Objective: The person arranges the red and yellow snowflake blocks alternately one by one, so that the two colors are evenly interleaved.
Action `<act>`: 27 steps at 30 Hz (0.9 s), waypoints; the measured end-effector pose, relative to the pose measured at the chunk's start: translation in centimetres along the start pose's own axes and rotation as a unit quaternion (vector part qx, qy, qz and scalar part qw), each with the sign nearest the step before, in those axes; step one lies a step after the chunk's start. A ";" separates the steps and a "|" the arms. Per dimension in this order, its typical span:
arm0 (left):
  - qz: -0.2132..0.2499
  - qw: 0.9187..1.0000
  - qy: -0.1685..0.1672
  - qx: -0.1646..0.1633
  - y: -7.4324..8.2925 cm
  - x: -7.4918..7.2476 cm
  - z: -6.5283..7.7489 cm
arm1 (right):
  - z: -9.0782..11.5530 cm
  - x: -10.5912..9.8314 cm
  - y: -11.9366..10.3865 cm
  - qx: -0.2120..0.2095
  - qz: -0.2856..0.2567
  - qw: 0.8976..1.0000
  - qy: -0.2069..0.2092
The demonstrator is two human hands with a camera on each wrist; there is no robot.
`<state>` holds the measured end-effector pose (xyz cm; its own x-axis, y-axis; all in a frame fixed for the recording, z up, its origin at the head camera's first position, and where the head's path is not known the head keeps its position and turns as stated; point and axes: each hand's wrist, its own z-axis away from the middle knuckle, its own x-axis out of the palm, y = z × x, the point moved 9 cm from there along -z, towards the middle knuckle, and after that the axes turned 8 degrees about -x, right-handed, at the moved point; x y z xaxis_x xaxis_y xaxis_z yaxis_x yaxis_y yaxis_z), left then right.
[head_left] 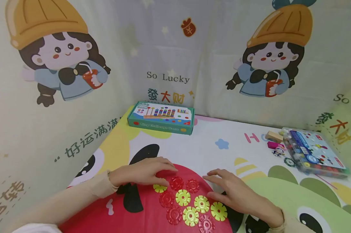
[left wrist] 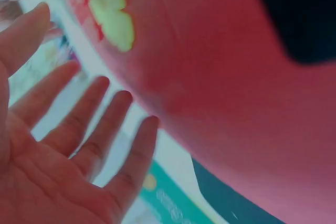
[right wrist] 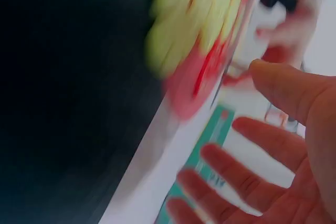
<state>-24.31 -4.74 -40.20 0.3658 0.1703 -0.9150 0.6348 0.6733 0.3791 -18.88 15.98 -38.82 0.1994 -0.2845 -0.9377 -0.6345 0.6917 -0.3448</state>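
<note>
Several notched plastic discs, among them a yellow disc point(head_left: 190, 216) and a red disc point(head_left: 174, 214), lie spread in a loose cluster on the red part of the printed cloth. At the cluster's left edge is my left hand point(head_left: 147, 171), its thumb right by another yellow disc point(head_left: 160, 186); the fingers are spread and hold nothing. On the other side, my right hand point(head_left: 236, 192) has its thumb near the rightmost yellow disc point(head_left: 219, 211). Both wrist views show extended fingers on the left hand point(left wrist: 68, 156) and the right hand point(right wrist: 273, 182), with bare palms.
A green Ring Challenge Game box point(head_left: 161, 118) lies at the back left. Toward the back right is a clear plastic case point(head_left: 316, 152) of colourful pieces, beside a wooden block point(head_left: 274, 136), a magenta block point(head_left: 275, 145) and a small figure charm point(head_left: 278, 151). Printed curtains point(head_left: 210, 64) hang behind.
</note>
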 end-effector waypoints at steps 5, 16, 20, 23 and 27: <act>-0.036 0.997 -0.024 0.070 1.5 0.6 -2.2 | -1.0 1.3 -4.0 -0.120 -0.029 0.992 -0.030; -0.031 0.995 -0.064 0.072 1.6 1.0 -4.5 | -1.5 2.7 -4.4 -0.130 -0.029 0.989 -0.068; -0.009 0.994 -0.082 0.072 1.7 1.5 -5.1 | -1.2 2.8 -3.6 -0.097 -0.043 0.990 -0.090; -0.002 0.994 -0.088 0.071 1.9 1.4 -5.3 | -1.1 2.9 -3.2 -0.077 -0.050 0.991 -0.094; 0.004 0.993 -0.092 0.070 2.2 1.1 -5.2 | -1.1 2.9 -2.8 -0.054 -0.039 0.994 -0.089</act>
<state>-26.08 0.69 -41.11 0.4819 0.0321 -0.8756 0.7146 0.5639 0.4140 -17.39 12.47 -40.56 0.3743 -0.2060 -0.9041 -0.6866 0.5938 -0.4196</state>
